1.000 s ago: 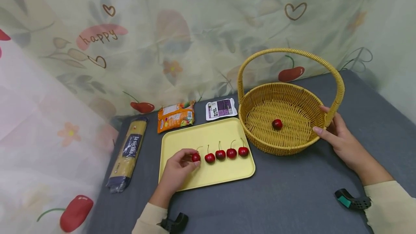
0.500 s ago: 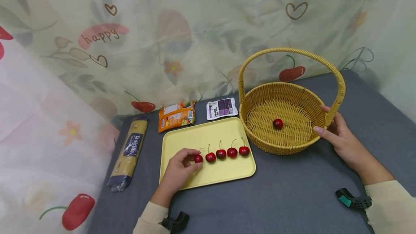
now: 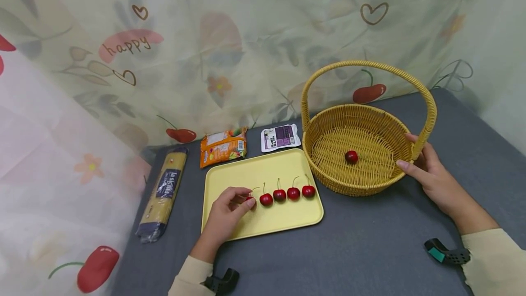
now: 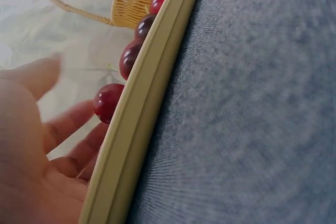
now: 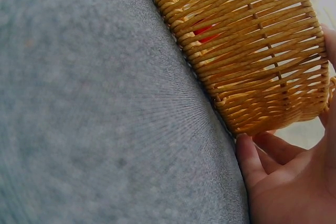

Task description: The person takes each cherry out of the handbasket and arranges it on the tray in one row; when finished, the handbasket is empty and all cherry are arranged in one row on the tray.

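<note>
My left hand [image 3: 225, 211] is over the left part of a yellow tray [image 3: 283, 220], its fingers touching the leftmost cherry [image 4: 109, 103]. In the left wrist view the thumb [image 4: 39, 80] stands away from that cherry, which sits on the tray. Several stemmed cherries [image 3: 279, 195] continue the row to the right. With my right hand [image 3: 435, 188] I hold a wicker basket [image 3: 349, 188] at its right side, thumb over the rim and other fingers outside. One cherry [image 3: 351, 157] lies inside the basket.
A pack of spaghetti [image 3: 162, 195] lies left of the tray. Behind the tray are an orange snack packet [image 3: 223, 146] and a white-and-purple pouch [image 3: 281, 138]. The basket's tall arched handle [image 3: 370, 64] rises before a patterned curtain [image 3: 255, 49].
The leftmost cherry was between my left thumb and fingers and shifted slightly right toward the row. Now the thumb has lifted off it. The right hand and basket stay put.
</note>
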A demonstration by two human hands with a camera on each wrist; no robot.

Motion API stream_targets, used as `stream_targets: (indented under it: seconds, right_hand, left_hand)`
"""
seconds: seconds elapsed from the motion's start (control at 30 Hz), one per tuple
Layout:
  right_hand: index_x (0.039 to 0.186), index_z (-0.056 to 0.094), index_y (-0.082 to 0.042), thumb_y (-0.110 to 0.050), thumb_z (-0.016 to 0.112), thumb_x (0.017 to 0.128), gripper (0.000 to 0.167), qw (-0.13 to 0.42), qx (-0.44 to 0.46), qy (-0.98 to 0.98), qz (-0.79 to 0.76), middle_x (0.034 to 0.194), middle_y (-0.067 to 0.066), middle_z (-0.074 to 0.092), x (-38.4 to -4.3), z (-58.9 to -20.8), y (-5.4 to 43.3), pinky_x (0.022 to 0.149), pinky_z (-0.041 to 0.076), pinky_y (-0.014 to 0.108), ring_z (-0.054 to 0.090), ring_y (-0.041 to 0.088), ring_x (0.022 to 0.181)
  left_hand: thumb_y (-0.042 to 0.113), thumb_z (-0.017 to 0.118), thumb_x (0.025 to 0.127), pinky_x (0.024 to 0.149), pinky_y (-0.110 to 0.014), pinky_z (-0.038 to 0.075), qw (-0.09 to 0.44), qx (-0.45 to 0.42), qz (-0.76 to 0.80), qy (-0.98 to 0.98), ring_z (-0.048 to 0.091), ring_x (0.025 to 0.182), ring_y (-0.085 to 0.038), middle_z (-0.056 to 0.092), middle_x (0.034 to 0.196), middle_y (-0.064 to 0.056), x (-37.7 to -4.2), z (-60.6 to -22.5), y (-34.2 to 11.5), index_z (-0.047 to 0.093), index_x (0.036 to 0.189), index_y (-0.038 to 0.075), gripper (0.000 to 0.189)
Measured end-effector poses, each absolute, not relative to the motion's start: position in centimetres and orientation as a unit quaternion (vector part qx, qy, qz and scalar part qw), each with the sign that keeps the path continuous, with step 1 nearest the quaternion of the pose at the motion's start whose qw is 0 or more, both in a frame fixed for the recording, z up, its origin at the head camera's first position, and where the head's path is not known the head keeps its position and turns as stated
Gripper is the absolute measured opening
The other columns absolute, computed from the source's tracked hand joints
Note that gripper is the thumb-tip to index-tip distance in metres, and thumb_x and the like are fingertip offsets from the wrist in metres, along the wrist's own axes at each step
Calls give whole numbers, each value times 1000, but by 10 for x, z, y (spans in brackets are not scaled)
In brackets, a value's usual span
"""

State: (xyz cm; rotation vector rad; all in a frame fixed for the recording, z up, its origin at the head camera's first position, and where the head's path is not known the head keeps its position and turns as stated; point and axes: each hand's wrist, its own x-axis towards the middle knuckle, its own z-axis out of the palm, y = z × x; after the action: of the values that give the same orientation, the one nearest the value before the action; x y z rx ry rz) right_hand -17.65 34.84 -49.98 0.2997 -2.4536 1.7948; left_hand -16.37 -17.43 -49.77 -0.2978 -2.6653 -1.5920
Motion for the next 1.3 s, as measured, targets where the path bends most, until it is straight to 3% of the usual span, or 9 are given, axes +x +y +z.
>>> stream_targets:
  seconds: [0.23, 0.37, 0.6, 1.3]
  right_hand:
    - [175, 8, -23, -9, 52, 116, 75, 48, 99, -803, 586, 161, 34, 26, -178, -500, 348, 95, 35, 10, 42, 5, 133]
    - [175, 8, -23, -9, 53, 116, 76, 47, 99, -803, 586, 163, 35, 25, -178, -500, 348, 96, 35, 10, 41, 4, 134]
    - [175, 8, -22, -9, 53, 116, 76, 48, 98, -804, 585, 162, 35, 25, -178, -500, 348, 95, 35, 9, 41, 4, 134]
    - [175, 9, -23, -8, 52, 116, 74, 48, 102, -800, 589, 162, 34, 24, -176, -500, 349, 96, 35, 10, 41, 4, 134]
  left_hand:
    - [29, 61, 115, 78, -35, 57, 32, -79, -569, -818, 65, 100, -31, 72, 124, -9, -163, -495, -178, 75, 130, 8, 29]
    - [31, 54, 117, 82, -37, 56, 46, -70, -589, -804, 65, 112, -33, 70, 131, -12, -163, -488, -177, 73, 132, 6, 35]
    - [35, 43, 120, 84, -43, 58, 59, -94, -611, -784, 65, 115, -36, 68, 134, -17, -165, -473, -172, 68, 140, 1, 46]
    - [30, 35, 120, 88, -46, 59, 7, -203, -618, -759, 66, 116, -36, 68, 136, -13, -189, -421, -116, 59, 148, 3, 46]
